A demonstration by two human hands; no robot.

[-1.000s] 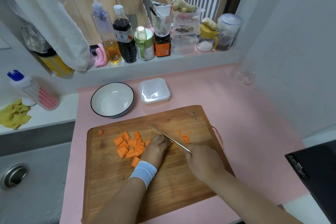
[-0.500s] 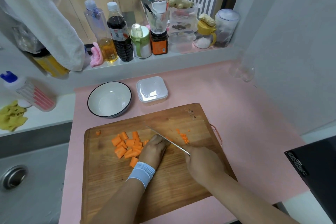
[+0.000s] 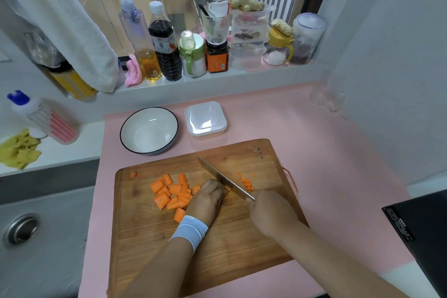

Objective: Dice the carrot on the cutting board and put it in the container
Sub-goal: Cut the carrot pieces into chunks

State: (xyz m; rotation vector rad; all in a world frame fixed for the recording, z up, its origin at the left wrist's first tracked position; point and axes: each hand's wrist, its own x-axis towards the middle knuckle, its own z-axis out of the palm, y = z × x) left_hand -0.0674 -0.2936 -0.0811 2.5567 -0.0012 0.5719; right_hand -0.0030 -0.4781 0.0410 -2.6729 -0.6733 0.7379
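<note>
nothing can be read for certain: the dark bottle (image 3: 167, 48) bears a red and white label, the orange jar (image 3: 217, 61) pale print, the cutting board (image 3: 229, 237) a burnt-in mark at its far right corner, and the black box (image 3: 425, 237) white lines, all too blurred

The cutting board (image 3: 229, 249) lies on the table (image 3: 326, 157), with a bowl (image 3: 150, 128) behind it and a container (image 3: 205, 120) just right of the bowl. On the board, carrot chunks (image 3: 169, 193) lie left of the left hand (image 3: 205, 201). The knife (image 3: 225, 179), in the right hand (image 3: 271, 215), runs between that hand and the diced bits (image 3: 246, 182).
</note>
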